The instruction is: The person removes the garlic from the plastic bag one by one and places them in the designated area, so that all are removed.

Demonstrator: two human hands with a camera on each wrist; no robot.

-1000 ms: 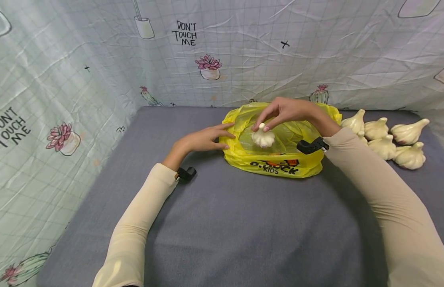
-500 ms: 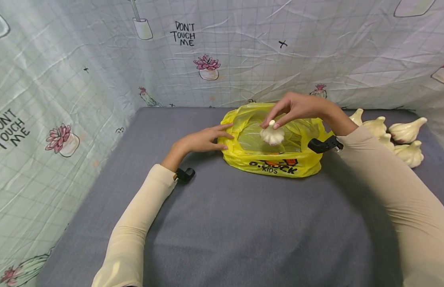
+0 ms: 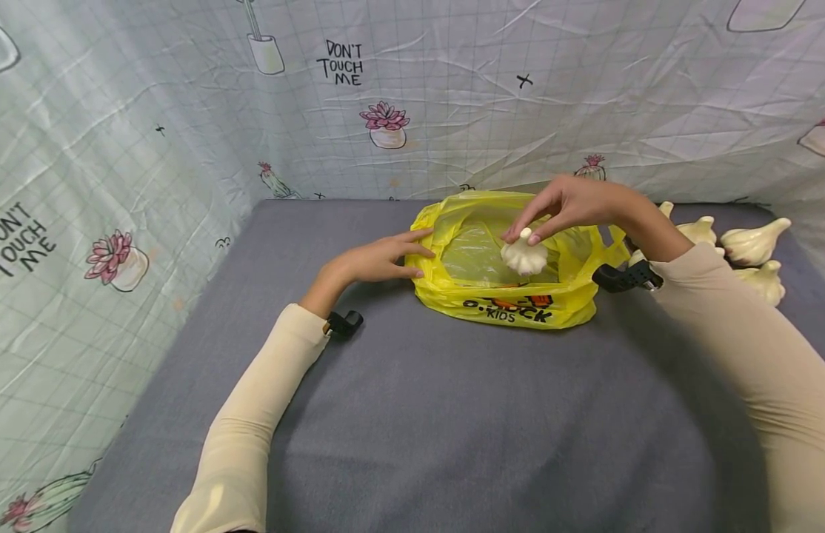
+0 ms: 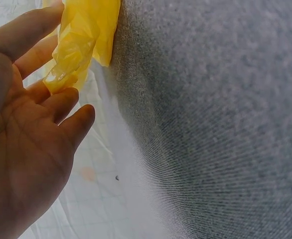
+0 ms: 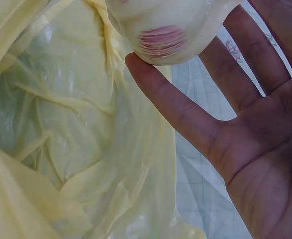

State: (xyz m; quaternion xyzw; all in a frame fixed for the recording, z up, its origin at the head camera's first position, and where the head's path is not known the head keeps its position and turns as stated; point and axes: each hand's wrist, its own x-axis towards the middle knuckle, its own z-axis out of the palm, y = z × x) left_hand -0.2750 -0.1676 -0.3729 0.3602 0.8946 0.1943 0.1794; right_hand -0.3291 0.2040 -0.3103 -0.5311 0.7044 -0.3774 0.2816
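Observation:
My right hand [image 3: 575, 203] pinches a pale garlic bulb [image 3: 524, 256] by its stem, over the mouth of a yellow plastic bag [image 3: 499, 307]. The bulb hangs with its round base down. Purple streaks mark this garlic bulb [image 5: 163, 40] in the right wrist view, where the right hand [image 5: 255, 129] has its other fingers spread. At the bag's left rim, my left hand [image 3: 379, 259] rests with its fingers fairly straight. In the left wrist view the yellow bag [image 4: 81, 40] lies against the fingers of the left hand [image 4: 36, 134].
Several more garlic bulbs [image 3: 755, 243] lie at the back right of the grey table [image 3: 452, 414], partly hidden by the right arm. A patterned cloth [image 3: 452, 96] hangs behind the table and along its left side.
My right hand has moved to the right with the garlic bulb, across the bag's mouth. The right arm now covers more of the other bulbs. My left hand has stayed at the rim.

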